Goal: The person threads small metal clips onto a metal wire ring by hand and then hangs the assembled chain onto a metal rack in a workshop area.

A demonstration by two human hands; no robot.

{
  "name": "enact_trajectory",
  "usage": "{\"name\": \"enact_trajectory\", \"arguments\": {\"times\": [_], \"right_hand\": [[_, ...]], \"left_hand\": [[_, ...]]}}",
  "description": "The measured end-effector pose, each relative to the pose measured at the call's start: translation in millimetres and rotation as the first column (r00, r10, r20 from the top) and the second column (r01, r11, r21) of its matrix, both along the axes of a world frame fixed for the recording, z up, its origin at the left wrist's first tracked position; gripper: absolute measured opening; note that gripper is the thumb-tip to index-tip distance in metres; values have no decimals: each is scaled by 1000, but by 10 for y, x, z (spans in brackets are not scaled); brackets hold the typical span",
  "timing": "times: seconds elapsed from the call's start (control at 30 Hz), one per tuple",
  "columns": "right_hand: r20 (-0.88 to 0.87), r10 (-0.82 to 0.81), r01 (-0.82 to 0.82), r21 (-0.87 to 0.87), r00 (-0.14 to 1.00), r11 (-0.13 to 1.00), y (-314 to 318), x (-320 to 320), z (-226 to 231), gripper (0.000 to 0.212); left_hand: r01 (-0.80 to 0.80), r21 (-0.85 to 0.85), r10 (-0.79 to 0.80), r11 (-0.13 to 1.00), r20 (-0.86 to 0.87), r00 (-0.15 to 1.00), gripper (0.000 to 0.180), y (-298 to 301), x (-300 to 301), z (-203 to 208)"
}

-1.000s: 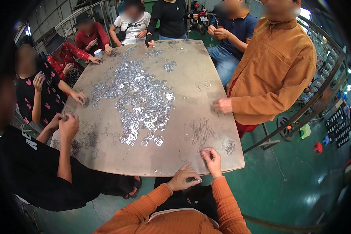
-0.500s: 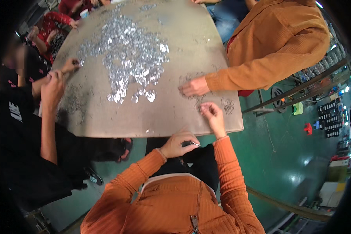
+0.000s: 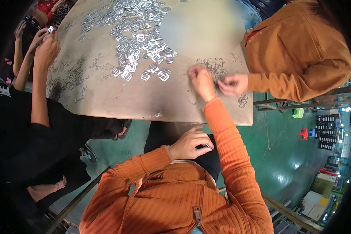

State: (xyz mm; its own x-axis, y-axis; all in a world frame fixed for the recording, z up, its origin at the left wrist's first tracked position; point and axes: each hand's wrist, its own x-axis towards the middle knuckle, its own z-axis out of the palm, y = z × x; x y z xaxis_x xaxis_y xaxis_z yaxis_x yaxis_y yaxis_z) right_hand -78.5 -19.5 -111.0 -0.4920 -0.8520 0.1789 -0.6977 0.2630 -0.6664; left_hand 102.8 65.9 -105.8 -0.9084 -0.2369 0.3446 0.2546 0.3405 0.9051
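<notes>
Close to my body, just off the table's near edge, my left hand (image 3: 191,143) pinches a small shiny metal piece (image 3: 209,147) between thumb and fingertips; the fingers mostly cover it. My right hand (image 3: 202,82) reaches over the table, fingers curled down beside a tangle of thin dark wire loops (image 3: 214,67). Whatever its fingertips hold, if anything, is hidden. Ahead and to the left lies a spread pile of silver slide buckles (image 3: 134,39), with several loose ones (image 3: 164,74) at its near end.
A co-worker's blurred hand (image 3: 234,85) in a brown sleeve works right beside my right hand. At left, another person's hands (image 3: 46,48) hold a buckle. More wire loops lie on the brown tabletop (image 3: 124,101) at left and near the right edge. Stools (image 3: 303,134) stand on the green floor.
My right hand has moved forward from the table's near edge to the wire tangle. The left hand has come closer to my body, still pinching. My view has shifted.
</notes>
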Motion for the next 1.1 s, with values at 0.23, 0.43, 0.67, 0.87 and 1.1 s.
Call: {"name": "enact_trajectory", "arguments": {"times": [0.23, 0.43, 0.67, 0.87, 1.1], "right_hand": [[-178, 23, 31, 293, 984, 956, -414, -312, -16, 16], [313, 204, -316, 367, 928, 875, -345, -438, 266, 18], [-98, 297, -248, 340, 950, 907, -177, -85, 210, 18], [-253, 373, -247, 418, 893, 874, -130, 29, 106, 15], [94, 387, -398, 264, 917, 879, 381, 388, 392, 12]], "left_hand": [[-12, 11, 12, 1000, -24, 1000, 8, 71, 78, 43], [-31, 25, 32, 999, -37, 999, 9, 81, 69, 22], [-39, 15, 39, 999, -32, 999, 9, 169, 73, -2], [-44, 17, 45, 999, -15, 999, 9, 142, 85, -23], [-53, 20, 54, 998, -32, 998, 8, 118, 107, -57]]}}
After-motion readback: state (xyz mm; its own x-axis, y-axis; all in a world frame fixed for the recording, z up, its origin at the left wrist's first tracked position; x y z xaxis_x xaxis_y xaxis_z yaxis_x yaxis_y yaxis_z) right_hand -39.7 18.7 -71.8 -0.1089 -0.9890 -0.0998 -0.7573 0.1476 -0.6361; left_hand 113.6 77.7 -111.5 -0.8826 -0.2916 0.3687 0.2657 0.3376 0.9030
